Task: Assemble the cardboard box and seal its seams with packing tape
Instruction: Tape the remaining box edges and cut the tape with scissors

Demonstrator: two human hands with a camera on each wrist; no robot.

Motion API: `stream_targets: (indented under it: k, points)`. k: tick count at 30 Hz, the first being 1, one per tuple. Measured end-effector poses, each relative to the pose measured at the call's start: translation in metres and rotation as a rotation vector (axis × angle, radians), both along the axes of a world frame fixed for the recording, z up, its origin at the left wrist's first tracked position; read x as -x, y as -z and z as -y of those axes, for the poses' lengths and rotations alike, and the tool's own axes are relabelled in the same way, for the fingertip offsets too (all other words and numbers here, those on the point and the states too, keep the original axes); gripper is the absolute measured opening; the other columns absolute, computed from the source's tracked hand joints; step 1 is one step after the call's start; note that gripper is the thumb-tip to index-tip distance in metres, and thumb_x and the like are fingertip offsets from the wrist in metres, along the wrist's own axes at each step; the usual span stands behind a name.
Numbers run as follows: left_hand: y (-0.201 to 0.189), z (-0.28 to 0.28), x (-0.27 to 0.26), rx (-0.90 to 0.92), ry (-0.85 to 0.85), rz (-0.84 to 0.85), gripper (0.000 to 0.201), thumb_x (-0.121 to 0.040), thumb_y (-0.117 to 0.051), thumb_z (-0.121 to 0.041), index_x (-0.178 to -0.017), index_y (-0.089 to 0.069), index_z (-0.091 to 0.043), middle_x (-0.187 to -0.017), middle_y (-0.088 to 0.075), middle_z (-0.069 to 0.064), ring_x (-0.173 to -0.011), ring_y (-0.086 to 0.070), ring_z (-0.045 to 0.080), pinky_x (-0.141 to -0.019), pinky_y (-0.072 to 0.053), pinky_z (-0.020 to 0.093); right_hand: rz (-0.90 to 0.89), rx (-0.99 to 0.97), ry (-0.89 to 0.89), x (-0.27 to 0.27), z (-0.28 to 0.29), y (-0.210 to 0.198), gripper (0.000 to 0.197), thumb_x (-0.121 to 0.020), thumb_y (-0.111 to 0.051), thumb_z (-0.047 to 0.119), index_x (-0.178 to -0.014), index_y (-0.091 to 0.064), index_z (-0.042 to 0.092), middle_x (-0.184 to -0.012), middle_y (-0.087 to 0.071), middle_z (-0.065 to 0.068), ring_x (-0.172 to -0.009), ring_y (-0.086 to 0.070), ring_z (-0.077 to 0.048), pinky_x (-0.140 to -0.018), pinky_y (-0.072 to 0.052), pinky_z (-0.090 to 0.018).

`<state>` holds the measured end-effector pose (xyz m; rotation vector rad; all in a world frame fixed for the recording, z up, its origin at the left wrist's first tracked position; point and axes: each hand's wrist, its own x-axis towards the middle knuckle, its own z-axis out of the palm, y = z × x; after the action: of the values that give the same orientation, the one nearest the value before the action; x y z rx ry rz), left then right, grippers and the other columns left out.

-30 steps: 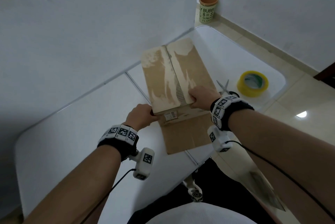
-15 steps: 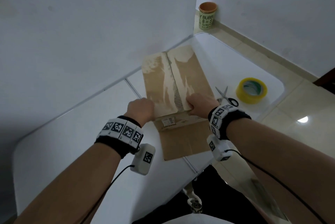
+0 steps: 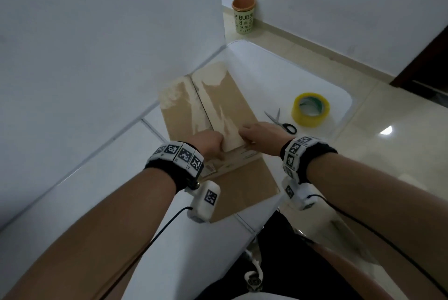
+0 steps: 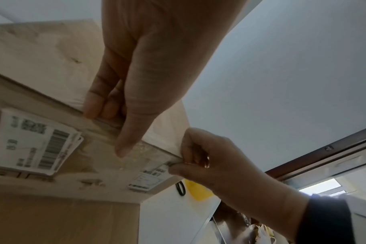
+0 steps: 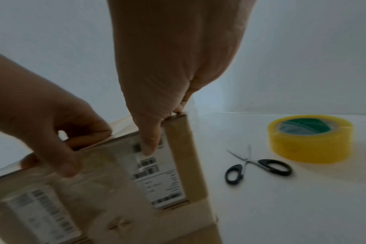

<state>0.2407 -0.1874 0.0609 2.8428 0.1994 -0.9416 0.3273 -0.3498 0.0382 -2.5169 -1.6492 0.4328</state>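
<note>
Right hand [image 5: 167, 79] pinching the top corner of the cardboard box [image 5: 119, 189], thumb down on a barcode label [image 5: 159, 178]. Left hand [image 5: 46, 128] gripping the same upper edge. Black-handled scissors [image 5: 259, 166] and yellow tape roll [image 5: 309, 140] beside, on the white tabletop [image 5: 282, 211].

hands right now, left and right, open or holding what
Left hand: closed on the near edge of the cardboard box, fingers on top, thumb on the front.
Right hand: closed on the same edge, at the right corner.
</note>
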Motion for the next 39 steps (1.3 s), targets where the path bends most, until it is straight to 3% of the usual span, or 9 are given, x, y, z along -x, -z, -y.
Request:
stream_targets:
  k: [4,8,13,17,24,30,33,35,39]
  points:
    - [0.000,0.000,0.000,0.023,-0.021,-0.008,0.032,-0.086,-0.068,-0.031,-0.096,-0.064,-0.001,-0.083,-0.057,0.007,-0.073,-0.049,0.022,-0.068,-0.044,0.033,-0.046,-0.030,0.134,-0.023,0.027,0.004,0.021,-0.088,-0.061,0.018,-0.085,-0.041,0.016,-0.094,-0.045,-0.001,-0.077,-0.045,-0.019,-0.066,-0.036,-0.030]
    - [0.002,-0.002,0.002,0.037,-0.027,0.006,0.025,-0.084,-0.069,-0.031,-0.082,-0.056,-0.009,-0.079,-0.054,0.006,-0.069,-0.047,0.021,-0.064,-0.041,0.031,-0.215,-0.187,0.542,-0.036,0.061,0.021,0.026,-0.083,-0.059,0.003,-0.078,-0.040,0.021,-0.081,-0.040,0.004,-0.068,-0.041,-0.015,-0.065,-0.032,-0.027]
    - [0.002,-0.003,-0.001,0.059,-0.019,0.002,0.029,-0.084,-0.070,-0.032,-0.078,-0.050,-0.012,-0.077,-0.051,0.006,-0.068,-0.045,0.020,-0.063,-0.037,0.030,-0.341,-0.502,0.896,-0.017,0.068,0.029,0.014,-0.082,-0.050,0.000,-0.077,-0.052,0.012,-0.071,-0.053,-0.002,-0.065,-0.047,-0.019,-0.060,-0.037,-0.028]
    - [0.001,-0.002,0.000,0.058,-0.012,0.001,0.028,-0.086,-0.068,-0.032,-0.081,-0.051,-0.011,-0.079,-0.053,0.005,-0.069,-0.046,0.019,-0.063,-0.037,0.028,-0.442,-0.574,0.818,0.007,0.061,0.023,0.031,-0.077,-0.040,-0.006,-0.053,-0.051,0.011,-0.055,-0.051,-0.003,-0.057,-0.049,-0.022,-0.060,-0.039,-0.029]
    - [0.003,-0.004,0.001,0.064,-0.005,0.003,0.028,-0.087,-0.067,-0.031,-0.081,-0.048,-0.011,-0.073,-0.050,0.002,-0.067,-0.043,0.017,-0.056,-0.032,0.026,-0.511,-0.261,0.737,-0.003,0.028,0.025,0.034,-0.085,-0.036,-0.004,-0.059,-0.039,0.019,-0.067,-0.049,-0.006,-0.069,-0.046,-0.023,-0.069,-0.039,-0.036]
    - [0.006,-0.003,0.002,0.066,-0.021,0.008,0.026,-0.085,-0.066,-0.028,-0.076,-0.046,-0.013,-0.074,-0.048,0.007,-0.065,-0.041,0.021,-0.060,-0.033,0.031,-0.415,0.074,0.572,-0.026,0.004,0.004,0.024,-0.090,-0.036,-0.003,-0.098,-0.059,-0.001,-0.093,-0.054,-0.013,-0.083,-0.046,-0.023,-0.068,-0.033,-0.028]
    - [0.008,-0.005,0.001,0.070,-0.036,0.009,0.029,-0.085,-0.066,-0.030,-0.074,-0.045,-0.015,-0.073,-0.048,0.001,-0.066,-0.043,0.018,-0.061,-0.036,0.029,-0.485,-0.032,0.699,-0.028,0.013,0.020,0.019,-0.095,-0.035,0.005,-0.093,-0.053,0.005,-0.091,-0.059,-0.013,-0.074,-0.054,-0.024,-0.061,-0.042,-0.029]
    - [0.008,-0.006,0.001,0.079,-0.043,0.009,0.031,-0.085,-0.066,-0.031,-0.071,-0.041,-0.020,-0.074,-0.047,-0.001,-0.068,-0.043,0.016,-0.063,-0.036,0.029,-0.507,-0.203,0.882,-0.028,0.024,0.032,0.017,-0.096,-0.037,0.012,-0.093,-0.053,0.010,-0.092,-0.061,-0.013,-0.080,-0.059,-0.028,-0.070,-0.050,-0.036]
    - [0.006,-0.005,0.002,0.090,-0.037,0.021,0.029,-0.085,-0.067,-0.032,-0.077,-0.045,-0.015,-0.077,-0.049,0.002,-0.068,-0.043,0.018,-0.063,-0.037,0.030,-0.814,-0.438,0.994,-0.018,0.024,0.038,0.014,-0.097,-0.044,0.023,-0.086,-0.050,0.016,-0.074,-0.057,-0.003,-0.066,-0.051,-0.019,-0.062,-0.044,-0.032]
